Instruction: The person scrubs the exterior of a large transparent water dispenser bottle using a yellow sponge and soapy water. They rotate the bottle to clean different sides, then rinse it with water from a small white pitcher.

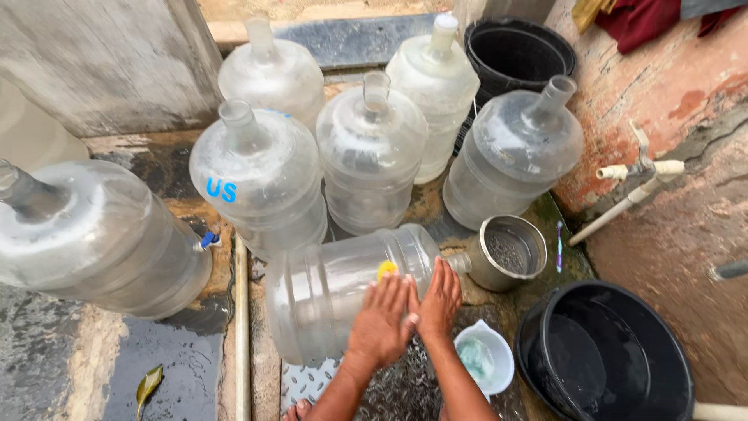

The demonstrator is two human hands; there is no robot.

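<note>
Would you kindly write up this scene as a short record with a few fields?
setting: wet outdoor washing spot beside a wall tap
left hand: flat on the lying water jug, by a yellow sponge
right hand: flat on the same jug, near its neck
jug mouth: points at a metal pot
standing jugs: six, clear, the nearest at far left
nearby: black tub, small white bowl, black bucket

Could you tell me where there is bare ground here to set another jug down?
Wet floor lower left, between the leaf and thin pipe, is free. Crowded elsewhere: upright jugs behind, and steel pot, small bowl and black tub right.
</note>
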